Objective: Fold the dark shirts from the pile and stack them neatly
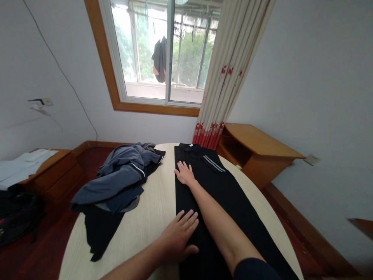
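A black polo shirt [227, 194] with grey stripes on one sleeve lies folded lengthwise on a round light-wood table [151, 210]. My right hand [184, 173] rests flat, fingers spread, on the shirt's upper part near the collar. My left hand [178, 233] lies flat with fingers stretched out on the shirt's left edge, lower down and nearer to me. Neither hand holds anything.
A heap of blue-grey and black clothes [119, 179] lies on the table's left side, hanging over the rim. A wooden cabinet [256, 151] stands right of the table under a curtain [230, 74]. A low drawer unit [49, 171] stands at the left.
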`<state>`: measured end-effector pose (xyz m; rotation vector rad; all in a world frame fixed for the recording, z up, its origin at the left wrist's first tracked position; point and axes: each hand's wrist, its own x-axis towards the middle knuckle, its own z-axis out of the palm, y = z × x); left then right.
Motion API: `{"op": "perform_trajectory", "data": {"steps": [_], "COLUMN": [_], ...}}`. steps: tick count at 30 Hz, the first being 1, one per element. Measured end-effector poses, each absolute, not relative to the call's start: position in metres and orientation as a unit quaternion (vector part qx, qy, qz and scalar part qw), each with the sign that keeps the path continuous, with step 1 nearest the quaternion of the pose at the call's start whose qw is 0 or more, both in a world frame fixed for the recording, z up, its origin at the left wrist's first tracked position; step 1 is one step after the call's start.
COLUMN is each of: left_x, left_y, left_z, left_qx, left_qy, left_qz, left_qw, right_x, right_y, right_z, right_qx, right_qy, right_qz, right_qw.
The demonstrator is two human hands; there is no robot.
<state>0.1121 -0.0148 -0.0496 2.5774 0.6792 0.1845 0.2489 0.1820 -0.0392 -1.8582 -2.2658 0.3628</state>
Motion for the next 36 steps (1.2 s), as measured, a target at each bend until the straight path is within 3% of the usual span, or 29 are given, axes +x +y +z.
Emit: {"op": "perform_trajectory", "data": {"steps": [24, 36], "left_x": [0.079, 0.094], "left_y": [0.019, 0.000], "left_z": [-0.042, -0.030], "left_qx": [0.915, 0.922], "left_qy": [0.305, 0.284], "left_qz": [0.029, 0.035], "left_qw": [0.261, 0.262], "right_x": [0.218, 0.300], "right_y": [0.236, 0.116], "right_z": [-0.049, -0.046], "right_qx": [-0.634, -0.630], "right_qy": [-0.758, -0.760], "right_qz": [0.135, 0.101], "right_qw": [0.076, 0.122]}}
